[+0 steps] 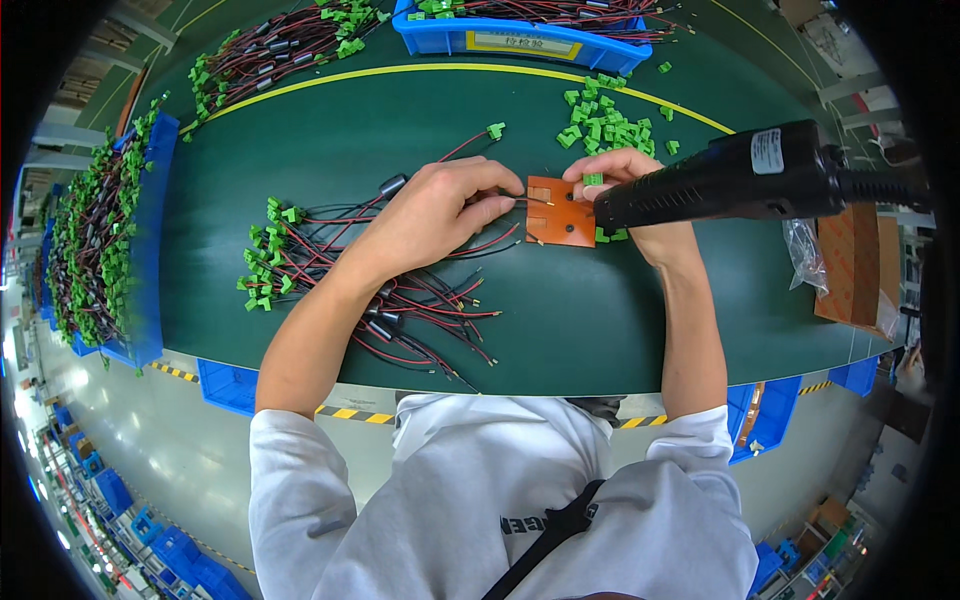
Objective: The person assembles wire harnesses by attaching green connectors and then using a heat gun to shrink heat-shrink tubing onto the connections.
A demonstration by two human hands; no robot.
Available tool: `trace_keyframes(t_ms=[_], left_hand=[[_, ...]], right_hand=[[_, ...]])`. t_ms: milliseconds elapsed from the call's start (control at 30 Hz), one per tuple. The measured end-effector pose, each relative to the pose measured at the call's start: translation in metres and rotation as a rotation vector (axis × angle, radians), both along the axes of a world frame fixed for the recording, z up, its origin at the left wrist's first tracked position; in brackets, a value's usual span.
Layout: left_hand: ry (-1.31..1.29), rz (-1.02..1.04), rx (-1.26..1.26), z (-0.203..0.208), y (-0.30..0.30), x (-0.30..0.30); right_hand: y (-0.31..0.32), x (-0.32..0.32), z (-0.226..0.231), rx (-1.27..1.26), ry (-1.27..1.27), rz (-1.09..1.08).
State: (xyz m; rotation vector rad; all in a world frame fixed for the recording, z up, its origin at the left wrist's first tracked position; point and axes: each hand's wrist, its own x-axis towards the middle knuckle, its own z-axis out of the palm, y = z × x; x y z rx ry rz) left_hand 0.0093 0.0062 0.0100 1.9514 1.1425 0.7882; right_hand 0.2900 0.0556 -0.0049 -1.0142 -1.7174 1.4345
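Note:
Between thumb and fingertips, my left hand [450, 205] pinches a thin cable with a black cylinder [393, 186] along it. The cable's end reaches onto a small orange fixture plate [566, 225]. At that plate's far right corner, my right hand [625, 170] is closed on a green terminal connector [593, 180]. A black power tool [720, 175], like an electric screwdriver, lies across the right hand from the right and hides part of it. Left of the plate, loose red-and-black cables [400, 310] fan out, many with green connectors [265, 260] at their ends.
Loose green connectors [615, 130] are heaped beyond the plate. A blue bin [520, 40] of cables stands at the back, beside a cable pile [280, 55]. Another full blue bin [145, 240] flanks the green table [560, 330]. A cardboard box [850, 265] sits at the right.

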Motion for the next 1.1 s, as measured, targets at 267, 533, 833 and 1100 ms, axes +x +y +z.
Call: trace_keyframes(t_ms=[267,533,833,1100], left_hand=[[-0.044,-0.057,-0.021,-0.003,-0.001,-0.003],[-0.201,-0.098,-0.189,-0.003,0.002,-0.006],[-0.268,-0.038,-0.212,-0.013,0.004,-0.006],[-0.264,-0.029,-0.197,-0.013,0.003,-0.005]], right_hand=[[-0.005,-0.016,-0.001,-0.006,0.243,0.138],[-0.01,-0.015,-0.011,-0.06,0.178,0.03],[-0.011,-0.017,-0.009,0.089,0.031,0.109],[-0.01,-0.02,-0.006,0.348,-0.128,0.077]])
